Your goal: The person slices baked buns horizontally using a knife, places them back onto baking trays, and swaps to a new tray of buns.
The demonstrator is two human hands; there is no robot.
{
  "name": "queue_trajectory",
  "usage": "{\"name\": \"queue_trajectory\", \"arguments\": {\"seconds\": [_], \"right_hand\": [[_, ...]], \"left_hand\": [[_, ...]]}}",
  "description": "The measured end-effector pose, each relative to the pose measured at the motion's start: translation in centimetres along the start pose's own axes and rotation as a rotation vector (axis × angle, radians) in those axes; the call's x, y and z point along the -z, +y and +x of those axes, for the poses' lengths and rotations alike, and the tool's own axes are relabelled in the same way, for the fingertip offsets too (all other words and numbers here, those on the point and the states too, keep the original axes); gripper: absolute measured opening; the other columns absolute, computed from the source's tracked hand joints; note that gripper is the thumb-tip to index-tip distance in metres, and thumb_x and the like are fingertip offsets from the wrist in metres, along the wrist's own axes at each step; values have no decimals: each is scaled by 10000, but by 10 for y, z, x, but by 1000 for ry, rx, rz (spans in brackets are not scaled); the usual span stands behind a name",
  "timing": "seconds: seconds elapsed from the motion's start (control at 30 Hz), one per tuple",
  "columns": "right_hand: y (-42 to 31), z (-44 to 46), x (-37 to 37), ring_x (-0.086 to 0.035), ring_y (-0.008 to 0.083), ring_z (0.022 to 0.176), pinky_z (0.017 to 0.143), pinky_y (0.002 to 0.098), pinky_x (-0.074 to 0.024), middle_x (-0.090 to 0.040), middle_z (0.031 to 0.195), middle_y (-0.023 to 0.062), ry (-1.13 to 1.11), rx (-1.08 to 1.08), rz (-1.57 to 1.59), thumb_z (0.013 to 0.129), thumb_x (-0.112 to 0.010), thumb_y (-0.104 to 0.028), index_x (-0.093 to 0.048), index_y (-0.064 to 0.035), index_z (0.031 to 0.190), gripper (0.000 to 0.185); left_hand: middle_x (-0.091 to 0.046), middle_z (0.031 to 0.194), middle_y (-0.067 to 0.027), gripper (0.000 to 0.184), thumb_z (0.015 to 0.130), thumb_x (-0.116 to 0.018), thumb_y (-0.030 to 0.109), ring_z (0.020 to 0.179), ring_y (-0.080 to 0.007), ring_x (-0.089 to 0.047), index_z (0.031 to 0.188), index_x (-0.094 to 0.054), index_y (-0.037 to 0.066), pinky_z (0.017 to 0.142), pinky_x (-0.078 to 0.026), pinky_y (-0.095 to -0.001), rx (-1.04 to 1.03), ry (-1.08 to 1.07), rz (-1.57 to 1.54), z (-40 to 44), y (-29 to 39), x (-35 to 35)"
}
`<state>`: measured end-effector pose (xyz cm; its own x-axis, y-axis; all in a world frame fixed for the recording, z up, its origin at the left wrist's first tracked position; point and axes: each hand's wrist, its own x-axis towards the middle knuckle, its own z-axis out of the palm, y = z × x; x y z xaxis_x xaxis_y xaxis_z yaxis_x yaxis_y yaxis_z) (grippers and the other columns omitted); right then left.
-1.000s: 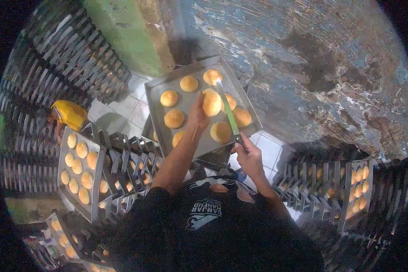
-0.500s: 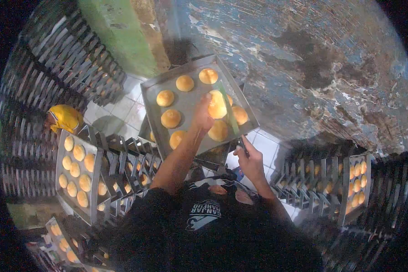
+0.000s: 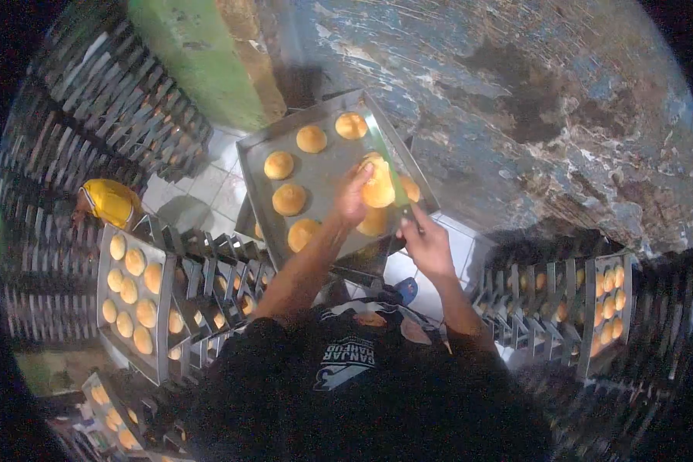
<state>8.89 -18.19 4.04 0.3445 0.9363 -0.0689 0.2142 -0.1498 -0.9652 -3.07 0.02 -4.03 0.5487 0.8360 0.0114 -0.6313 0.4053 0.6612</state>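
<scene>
My left hand (image 3: 353, 199) is closed around a golden round bun (image 3: 378, 186), held above a square metal baking tray (image 3: 327, 171). In my right hand (image 3: 429, 245) is a long knife (image 3: 396, 182) with a dark handle; its greenish blade points up and away along the right side of the held bun. Whether the edge is inside the bun, I cannot tell. Several more buns (image 3: 289, 199) lie on the tray, mostly along its left and far sides. One bun (image 3: 373, 222) is partly covered by the held one.
Racks with bun-filled trays stand at my left (image 3: 164, 308) and right (image 3: 626, 308). A person in a yellow shirt (image 3: 112, 202) is beyond the left rack. A worn, peeling wall (image 3: 516, 108) rises behind the tray. White floor tiles (image 3: 223, 185) show between.
My right hand has moved up and slightly inward with the knife, its handle nearer the held bun. My left hand has shifted slightly right and tilted the bun.
</scene>
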Motion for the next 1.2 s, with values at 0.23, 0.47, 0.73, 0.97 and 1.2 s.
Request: {"name": "queue_trajectory", "arguments": {"seconds": [0.23, 0.47, 0.73, 0.97, 1.2], "right_hand": [[18, -27, 9, -715, 134, 806, 746, 293, -560, -750, 867, 129, -42, 58, -163, 979, -646, -137, -577, -44, 1403, 440], [3, 9, 4, -563, 82, 595, 573, 274, -495, -708, 785, 48, -98, -38, -101, 1008, -614, -191, -518, -59, 1460, 480], [14, -22, 7, -497, 38, 621, 552, 226, -441, -643, 822, 3, -159, -2, -76, 1017, -562, -116, -506, -91, 1486, 473], [19, 3, 3, -592, 85, 678, 633, 270, -506, -685, 791, 48, -146, 51, -115, 993, -607, -127, -541, -65, 1443, 460], [27, 14, -10, -576, 85, 599, 551, 261, -476, -660, 775, 38, -80, 213, -152, 1000, -559, -121, -576, -55, 1395, 401]], "left_hand": [[-681, 1110, -95, 349, 990, -633, 231, 978, -212, -693, 1263, -594, 18, 844, -584, -358, 15, 52, 41, -3, 33, 12], [-673, 1111, -120, 381, 965, -652, 216, 942, -204, -694, 1248, -579, -28, 812, -591, -345, -6, 56, 135, -1, 12, 2], [-686, 1094, -120, 421, 929, -693, 203, 950, -213, -698, 1261, -571, -25, 803, -602, -358, 82, 102, 210, -8, 33, 10], [-700, 1053, -114, 387, 902, -723, 180, 951, -206, -700, 1202, -615, -41, 820, -583, -340, 70, 169, 172, -4, 35, -2], [-690, 1082, -140, 418, 917, -701, 195, 939, -230, -709, 1231, -590, -57, 796, -595, -351, 102, 84, 281, -5, 14, 4]]}}
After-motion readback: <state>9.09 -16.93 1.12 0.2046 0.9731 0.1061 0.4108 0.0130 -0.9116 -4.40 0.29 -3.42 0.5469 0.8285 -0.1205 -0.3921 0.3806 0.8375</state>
